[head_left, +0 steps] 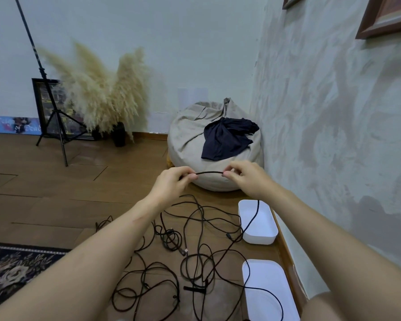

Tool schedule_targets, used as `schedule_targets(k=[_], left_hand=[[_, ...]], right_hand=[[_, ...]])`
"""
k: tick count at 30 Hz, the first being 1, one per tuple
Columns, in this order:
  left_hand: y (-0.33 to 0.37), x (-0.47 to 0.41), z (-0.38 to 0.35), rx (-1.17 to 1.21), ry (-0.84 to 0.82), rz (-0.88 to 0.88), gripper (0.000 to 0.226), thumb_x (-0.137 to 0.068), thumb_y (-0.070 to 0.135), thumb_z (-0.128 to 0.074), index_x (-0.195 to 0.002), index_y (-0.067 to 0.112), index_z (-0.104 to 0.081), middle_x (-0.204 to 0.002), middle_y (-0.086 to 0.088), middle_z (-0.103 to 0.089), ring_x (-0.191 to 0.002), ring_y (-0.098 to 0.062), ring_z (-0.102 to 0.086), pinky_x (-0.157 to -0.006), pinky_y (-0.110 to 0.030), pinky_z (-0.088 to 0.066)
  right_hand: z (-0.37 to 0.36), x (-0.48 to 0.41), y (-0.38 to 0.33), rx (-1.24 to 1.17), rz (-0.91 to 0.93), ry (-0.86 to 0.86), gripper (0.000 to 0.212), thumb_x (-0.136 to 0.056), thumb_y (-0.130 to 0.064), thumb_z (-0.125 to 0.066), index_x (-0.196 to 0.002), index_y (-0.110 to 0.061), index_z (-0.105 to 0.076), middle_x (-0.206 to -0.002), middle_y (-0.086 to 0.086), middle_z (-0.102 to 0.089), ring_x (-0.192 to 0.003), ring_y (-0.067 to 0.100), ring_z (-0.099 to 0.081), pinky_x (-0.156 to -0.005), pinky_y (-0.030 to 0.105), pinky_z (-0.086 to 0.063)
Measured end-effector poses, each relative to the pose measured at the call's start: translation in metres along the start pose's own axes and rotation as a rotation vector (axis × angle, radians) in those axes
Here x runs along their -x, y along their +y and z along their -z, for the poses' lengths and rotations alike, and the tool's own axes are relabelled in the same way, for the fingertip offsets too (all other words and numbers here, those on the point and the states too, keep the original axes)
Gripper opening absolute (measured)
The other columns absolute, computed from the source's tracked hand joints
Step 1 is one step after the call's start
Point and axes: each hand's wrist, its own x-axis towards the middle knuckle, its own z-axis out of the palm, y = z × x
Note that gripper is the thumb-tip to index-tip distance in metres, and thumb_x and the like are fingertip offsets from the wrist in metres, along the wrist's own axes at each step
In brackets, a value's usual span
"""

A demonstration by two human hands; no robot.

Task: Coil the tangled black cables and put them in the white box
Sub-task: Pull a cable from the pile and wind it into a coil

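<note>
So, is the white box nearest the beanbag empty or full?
Empty of coils: the white box shows its bare bottom, with only one loose black cable trailing across it.

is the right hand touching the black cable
Touching. The head view shows the right hand pinching the black cable between thumb and fingertips.
</note>
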Motion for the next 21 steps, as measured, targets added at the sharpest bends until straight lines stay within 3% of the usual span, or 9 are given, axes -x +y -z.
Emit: schedule_targets(k=[4, 9, 14, 19, 21], left_hand=[[0.016, 0.000, -0.010, 0.020, -0.056, -0.051, 0.019, -0.103, 0.034, -0.060, -0.102, 0.023, -0.075, -0.072, 0.005, -0.064, -0.067, -0.009, -0.056, -0.065, -0.034, -0.047], [0.005, 0.000, -0.001, 0.062, -0.039, 0.032, 0.021, -0.105, 0.035, -0.056, -0.101, 0.026, -0.074, -0.077, -0.003, -0.068, -0.074, -0.020, -0.063, -0.069, -0.040, -0.052], [0.022, 0.001, -0.008, 0.085, -0.076, -0.047, 0.020, -0.104, 0.034, -0.059, -0.097, 0.022, -0.073, -0.075, -0.001, -0.066, -0.065, -0.007, -0.054, -0.063, -0.030, -0.046], [0.001, 0.000, -0.002, 0.075, -0.053, 0.040, 0.019, -0.103, 0.035, -0.059, -0.096, 0.026, -0.074, -0.077, -0.001, -0.068, -0.074, -0.019, -0.063, -0.071, -0.039, -0.053], [0.000, 0.000, -0.003, 0.083, -0.053, 0.040, 0.019, -0.103, 0.034, -0.058, -0.096, 0.027, -0.074, -0.077, -0.002, -0.069, -0.074, -0.020, -0.063, -0.071, -0.040, -0.053]], right_hand=[[-0.011, 0.001, -0.020, 0.019, 0.105, -0.070, 0.019, -0.103, -0.035, -0.056, -0.109, -0.024, -0.070, -0.079, -0.015, -0.059, -0.075, 0.001, -0.053, -0.062, 0.022, -0.034], [0.006, 0.004, 0.002, 0.047, -0.005, 0.092, 0.017, -0.103, -0.031, -0.055, -0.103, -0.025, -0.071, -0.086, -0.010, -0.065, -0.083, 0.013, -0.059, -0.067, 0.032, -0.040], [-0.002, 0.007, -0.016, 0.007, 0.072, -0.041, 0.019, -0.103, -0.037, -0.056, -0.111, -0.026, -0.069, -0.086, -0.004, -0.067, -0.082, 0.013, -0.059, -0.071, 0.033, -0.046], [0.006, 0.007, 0.005, -0.004, -0.014, 0.041, 0.017, -0.102, -0.031, -0.059, -0.108, -0.025, -0.075, -0.098, -0.008, -0.071, -0.093, 0.013, -0.062, -0.080, 0.034, -0.050], [0.005, 0.008, 0.005, -0.007, -0.021, 0.015, 0.016, -0.101, -0.035, -0.059, -0.109, -0.029, -0.072, -0.090, -0.008, -0.068, -0.087, 0.013, -0.062, -0.073, 0.032, -0.047]])
